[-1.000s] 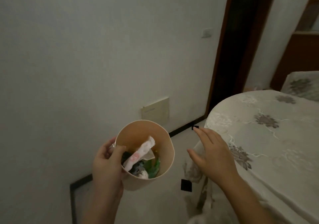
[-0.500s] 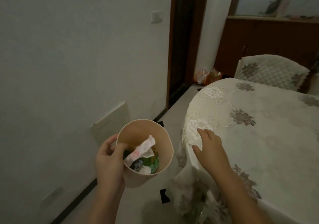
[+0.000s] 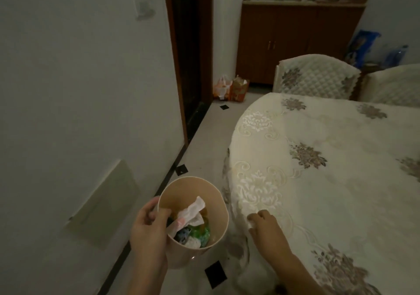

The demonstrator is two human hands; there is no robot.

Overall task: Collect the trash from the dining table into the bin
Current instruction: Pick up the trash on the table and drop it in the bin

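Bin: pinched at its rim by left hand, trash inside, held just off the table edge
Right hand: fingers loosely spread, resting on the tablecloth edge
Room: floor strip between wall and table
Beyond: bags, chairs

L hand clamped, thumb hooked inward; R hand palm-down, fingers loosely curled.
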